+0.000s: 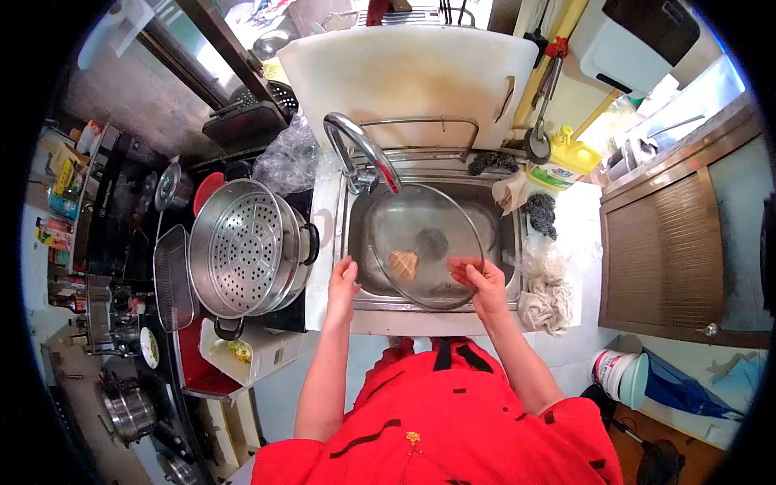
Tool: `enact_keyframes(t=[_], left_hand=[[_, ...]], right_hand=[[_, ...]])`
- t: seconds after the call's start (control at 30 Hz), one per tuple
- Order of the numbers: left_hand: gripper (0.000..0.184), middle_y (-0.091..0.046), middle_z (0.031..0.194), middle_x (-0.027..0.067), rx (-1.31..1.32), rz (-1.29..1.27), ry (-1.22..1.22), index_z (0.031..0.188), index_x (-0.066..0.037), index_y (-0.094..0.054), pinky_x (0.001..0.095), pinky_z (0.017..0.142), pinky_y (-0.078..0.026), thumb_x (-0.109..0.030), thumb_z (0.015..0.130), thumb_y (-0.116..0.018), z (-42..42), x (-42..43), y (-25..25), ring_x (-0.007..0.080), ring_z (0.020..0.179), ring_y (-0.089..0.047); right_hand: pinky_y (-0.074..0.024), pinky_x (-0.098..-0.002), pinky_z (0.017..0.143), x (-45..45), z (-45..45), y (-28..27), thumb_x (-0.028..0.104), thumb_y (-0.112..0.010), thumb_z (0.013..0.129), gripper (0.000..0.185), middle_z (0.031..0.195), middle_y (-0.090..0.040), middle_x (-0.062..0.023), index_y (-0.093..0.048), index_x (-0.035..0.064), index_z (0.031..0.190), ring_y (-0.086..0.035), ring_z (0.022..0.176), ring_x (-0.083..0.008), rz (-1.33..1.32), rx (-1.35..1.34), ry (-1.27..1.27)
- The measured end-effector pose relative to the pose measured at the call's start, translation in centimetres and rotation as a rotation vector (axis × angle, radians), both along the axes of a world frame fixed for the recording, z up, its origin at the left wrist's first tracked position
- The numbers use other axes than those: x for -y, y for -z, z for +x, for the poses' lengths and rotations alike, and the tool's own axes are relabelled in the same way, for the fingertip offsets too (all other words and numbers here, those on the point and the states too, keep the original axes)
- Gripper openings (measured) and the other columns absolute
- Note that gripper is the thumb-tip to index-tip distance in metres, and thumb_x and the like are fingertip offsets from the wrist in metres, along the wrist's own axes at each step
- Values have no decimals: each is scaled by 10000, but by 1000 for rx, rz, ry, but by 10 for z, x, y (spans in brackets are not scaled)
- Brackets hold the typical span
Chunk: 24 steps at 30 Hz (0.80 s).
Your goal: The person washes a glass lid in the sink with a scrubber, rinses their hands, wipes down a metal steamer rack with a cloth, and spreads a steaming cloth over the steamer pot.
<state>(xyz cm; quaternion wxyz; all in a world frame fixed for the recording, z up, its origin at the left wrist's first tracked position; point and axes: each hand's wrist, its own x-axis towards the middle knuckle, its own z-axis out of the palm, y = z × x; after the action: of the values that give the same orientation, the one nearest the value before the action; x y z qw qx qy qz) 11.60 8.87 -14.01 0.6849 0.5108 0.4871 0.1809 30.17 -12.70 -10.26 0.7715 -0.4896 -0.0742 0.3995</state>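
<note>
A round glass pot lid (467, 212) with a metal rim is tilted over the sink (350, 234). My right hand (483, 284) grips its right edge, with some fingers visible through the glass. My left hand (343, 281) is beside the left front of the sink, fingers loosely apart, holding nothing. A tan checked cloth or sponge (403, 264) shows at the lid's lower left; I cannot tell whether it lies under the glass or on it. The curved chrome faucet (356, 137) stands behind the lid.
A large perforated steamer pot (242, 242) stands left of the sink beside a wire basket (174, 279). Behind the faucet leans a white board (404, 77). Right of the sink are a yellow container (563, 159), dark scouring pads (540, 216) and rags (546, 307).
</note>
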Motion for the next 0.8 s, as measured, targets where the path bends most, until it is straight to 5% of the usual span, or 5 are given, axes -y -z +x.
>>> enact_keyframes(t=[0.1, 0.27, 0.53, 0.8], left_hand=[[645, -392, 1268, 50, -33, -25, 80, 1333, -139, -294, 382, 783, -405, -400, 815, -578, 0, 8, 3, 171, 1085, -412], [686, -386, 1294, 81, -29, -103, 94, 1359, -143, -223, 384, 787, -421, -378, 821, -580, 3, 1, 5, 231, 1139, -416], [249, -504, 1142, 108, 459, -531, 216, 1063, -139, -418, 463, 805, -472, -227, 867, -544, 0, -12, -11, 326, 969, -554], [200, -516, 1150, 132, 720, -639, 257, 1017, -122, -445, 444, 792, -495, -138, 851, -555, -9, -8, -38, 358, 998, -549]], right_hand=[[-477, -338, 819, -1, -7, 5, 144, -515, 874, 243, 1082, -577, -151, -505, -5, 1067, -580, 971, -250, 70, -125, 76], [-474, -355, 820, 3, -18, 15, 155, -526, 870, 253, 1117, -554, -169, -497, 6, 1072, -565, 995, -258, 177, -233, 217], [-482, -379, 833, 7, -34, 17, 207, -511, 876, 259, 1157, -544, -122, -505, 50, 1081, -527, 1064, -254, 338, -386, 310], [-473, -396, 859, 6, -38, 14, 203, -502, 881, 212, 1172, -532, -136, -538, 53, 1025, -524, 1069, -271, 328, -488, 377]])
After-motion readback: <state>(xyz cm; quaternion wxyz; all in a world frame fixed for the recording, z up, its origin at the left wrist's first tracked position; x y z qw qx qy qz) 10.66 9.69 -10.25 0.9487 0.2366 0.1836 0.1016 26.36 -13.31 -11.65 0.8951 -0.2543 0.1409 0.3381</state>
